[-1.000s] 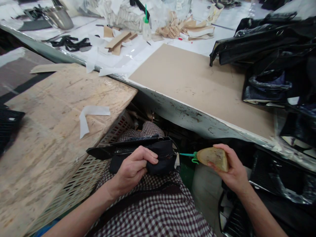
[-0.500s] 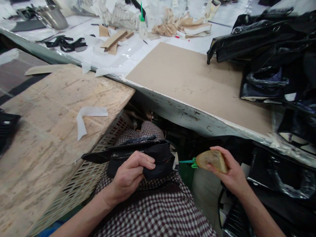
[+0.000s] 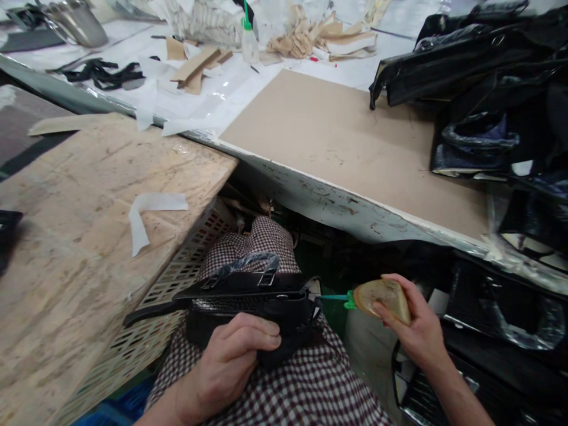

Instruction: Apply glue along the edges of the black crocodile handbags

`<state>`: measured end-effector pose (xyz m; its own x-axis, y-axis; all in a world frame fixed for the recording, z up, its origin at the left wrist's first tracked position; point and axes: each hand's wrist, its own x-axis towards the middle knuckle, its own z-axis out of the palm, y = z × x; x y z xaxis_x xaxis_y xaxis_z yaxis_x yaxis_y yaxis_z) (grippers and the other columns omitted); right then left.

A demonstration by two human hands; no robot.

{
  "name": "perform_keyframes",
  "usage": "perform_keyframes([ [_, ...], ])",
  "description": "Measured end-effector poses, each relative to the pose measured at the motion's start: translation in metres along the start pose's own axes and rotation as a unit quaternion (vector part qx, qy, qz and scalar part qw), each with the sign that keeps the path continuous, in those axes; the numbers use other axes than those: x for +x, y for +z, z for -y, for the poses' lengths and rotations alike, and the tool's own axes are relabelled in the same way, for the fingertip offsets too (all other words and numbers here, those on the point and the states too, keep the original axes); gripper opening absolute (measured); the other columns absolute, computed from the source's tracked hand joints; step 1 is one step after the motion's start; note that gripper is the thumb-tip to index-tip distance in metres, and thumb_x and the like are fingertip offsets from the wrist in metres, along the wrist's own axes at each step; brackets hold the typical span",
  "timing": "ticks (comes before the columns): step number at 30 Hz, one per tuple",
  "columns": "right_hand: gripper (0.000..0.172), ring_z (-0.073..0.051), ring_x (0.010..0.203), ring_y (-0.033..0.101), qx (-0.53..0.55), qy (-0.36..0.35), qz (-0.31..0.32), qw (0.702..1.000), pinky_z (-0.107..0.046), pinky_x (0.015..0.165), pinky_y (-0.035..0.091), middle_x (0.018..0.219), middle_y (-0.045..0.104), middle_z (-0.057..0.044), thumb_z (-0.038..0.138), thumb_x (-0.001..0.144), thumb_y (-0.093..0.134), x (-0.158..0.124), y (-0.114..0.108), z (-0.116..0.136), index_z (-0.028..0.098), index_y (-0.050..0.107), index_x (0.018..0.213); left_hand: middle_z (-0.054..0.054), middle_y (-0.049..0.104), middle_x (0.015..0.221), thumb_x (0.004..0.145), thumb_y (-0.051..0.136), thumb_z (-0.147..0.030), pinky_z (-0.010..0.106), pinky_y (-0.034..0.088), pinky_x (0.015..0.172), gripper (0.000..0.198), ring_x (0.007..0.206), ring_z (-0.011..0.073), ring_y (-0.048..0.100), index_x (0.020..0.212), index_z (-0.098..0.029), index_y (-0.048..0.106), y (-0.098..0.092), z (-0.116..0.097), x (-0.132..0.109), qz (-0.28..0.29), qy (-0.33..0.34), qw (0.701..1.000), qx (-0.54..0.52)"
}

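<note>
A black handbag (image 3: 248,302) lies across my lap on the checked cloth (image 3: 310,378), its plastic-wrapped handle on the far side. My left hand (image 3: 235,355) grips the bag's near side, thumb and fingers closed on the black material. In my right hand (image 3: 412,325) is a yellowish squeeze bottle (image 3: 384,300) with a green nozzle, held on its side and pointing left. The nozzle's tip reaches the right end of the bag, by a pale edge; whether it touches cannot be made out.
A worn wooden board (image 3: 89,207) with a white paper strip (image 3: 151,216) lies left, above a plastic crate (image 3: 186,254). Ahead, a brown cardboard sheet (image 3: 346,142) covers part of the workbench. Black bags (image 3: 479,100) are piled right; another glue-type bottle (image 3: 249,44) stands behind.
The bag has tilted so its far side and wrapped handle show more. My left hand has moved slightly lower. The bottle stays by the bag's right end, a little lower.
</note>
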<state>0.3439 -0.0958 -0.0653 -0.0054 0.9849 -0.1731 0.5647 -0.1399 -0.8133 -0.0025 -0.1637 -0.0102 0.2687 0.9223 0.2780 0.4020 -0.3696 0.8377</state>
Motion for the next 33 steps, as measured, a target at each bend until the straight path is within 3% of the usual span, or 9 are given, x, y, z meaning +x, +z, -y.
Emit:
perform_keyframes([
  [3,0.053,-0.027,0.088,0.066,0.005,0.003,-0.039,0.999,-0.039,0.072,0.059,0.107,0.066,-0.008,0.055,0.078,0.075,-0.003,-0.001,-0.003,0.025,0.059,0.119,0.004,0.072,0.094,0.087,0.045,0.005,0.016,0.058,0.081,0.038,0.089,0.0114,0.071,0.102,-0.021,0.069,0.0,-0.001,0.001,-0.011,-0.016,1.0,0.0],
  [8,0.052,-0.026,0.086,0.066,0.032,0.005,-0.015,0.999,-0.035,0.064,0.058,0.11,0.066,-0.009,0.051,0.079,0.075,-0.009,0.004,-0.003,0.024,0.059,0.12,0.003,0.073,0.093,0.088,0.046,0.004,0.015,0.058,0.08,0.036,0.088,0.0114,0.071,0.1,-0.02,0.07,-0.001,-0.003,0.006,-0.028,-0.016,0.999,0.0],
  [13,0.051,-0.027,0.086,0.066,0.019,0.002,-0.049,0.999,-0.035,0.063,0.058,0.108,0.066,-0.009,0.052,0.078,0.076,-0.012,0.011,-0.004,0.022,0.061,0.117,0.002,0.071,0.097,0.087,0.046,0.005,0.013,0.057,0.084,0.038,0.091,0.0095,0.07,0.101,-0.022,0.07,0.0,-0.001,0.003,-0.021,-0.035,0.999,-0.014],
  [18,0.053,-0.022,0.068,0.066,0.068,0.064,-0.053,0.994,-0.031,0.05,0.057,0.106,0.068,-0.009,0.051,0.077,0.077,-0.014,0.009,-0.001,0.024,0.06,0.12,0.003,0.072,0.093,0.086,0.045,0.006,0.015,0.059,0.08,0.039,0.088,0.0114,0.071,0.101,-0.02,0.07,-0.001,-0.005,0.005,-0.02,-0.021,1.0,0.01],
  [22,0.057,-0.017,0.047,0.058,0.116,0.154,-0.019,0.981,-0.03,0.038,0.052,0.087,0.069,-0.004,0.055,0.073,0.079,-0.01,0.007,0.013,0.024,0.059,0.116,0.004,0.073,0.094,0.088,0.047,0.003,0.016,0.06,0.08,0.036,0.087,0.0115,0.071,0.101,-0.021,0.07,-0.001,-0.004,0.002,-0.018,-0.018,1.0,-0.006],
  [27,0.063,-0.017,0.043,0.054,0.162,0.224,0.018,0.961,-0.027,0.035,0.046,0.063,0.063,0.001,0.059,0.071,0.079,-0.007,0.007,0.025,0.02,0.057,0.116,0.002,0.072,0.096,0.087,0.048,0.004,0.013,0.058,0.083,0.038,0.089,0.0095,0.071,0.103,-0.022,0.07,0.0,-0.001,-0.005,0.0,-0.025,1.0,-0.002],
  [33,0.059,-0.012,0.043,0.049,0.234,0.242,0.032,0.941,-0.02,0.033,0.039,0.065,0.061,0.003,0.056,0.074,0.08,-0.014,0.009,0.027,0.019,0.058,0.113,0.002,0.071,0.097,0.088,0.046,0.004,0.013,0.058,0.083,0.04,0.091,0.0089,0.07,0.103,-0.023,0.07,-0.003,-0.001,-0.006,0.005,-0.031,1.0,0.005],
])
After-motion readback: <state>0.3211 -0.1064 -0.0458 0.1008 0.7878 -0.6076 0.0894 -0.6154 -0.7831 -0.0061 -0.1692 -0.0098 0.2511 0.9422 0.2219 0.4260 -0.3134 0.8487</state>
